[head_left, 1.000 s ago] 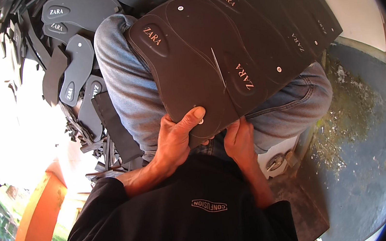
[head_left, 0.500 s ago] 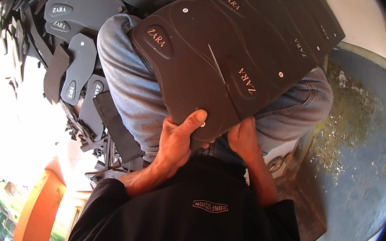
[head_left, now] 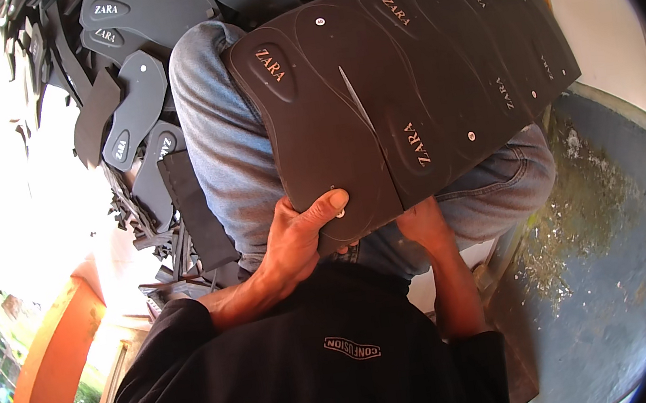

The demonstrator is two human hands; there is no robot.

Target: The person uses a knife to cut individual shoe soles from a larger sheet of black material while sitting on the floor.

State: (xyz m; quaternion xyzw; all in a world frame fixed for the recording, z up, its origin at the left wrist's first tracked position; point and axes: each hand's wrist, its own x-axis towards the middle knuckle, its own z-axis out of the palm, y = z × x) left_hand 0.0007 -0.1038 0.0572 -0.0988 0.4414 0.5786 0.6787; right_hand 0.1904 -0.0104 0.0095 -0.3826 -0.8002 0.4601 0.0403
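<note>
One flat dark-brown sheet (head_left: 429,77) mid-frame, left hand (head_left: 294,232) gripping its lower edge, slim silver blade (head_left: 356,99) protruding, right hand (head_left: 425,223), hold hidden

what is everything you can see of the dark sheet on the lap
The dark sheet, rubbery in look, lies tilted across the jeans. It bears sole-shaped outlines, lettered ovals and small white dots. A pointed blade pokes up through it; a slit runs from there to the near edge. The left hand grips its near left corner, thumb on top; the right hand is partly hidden beneath.
</note>
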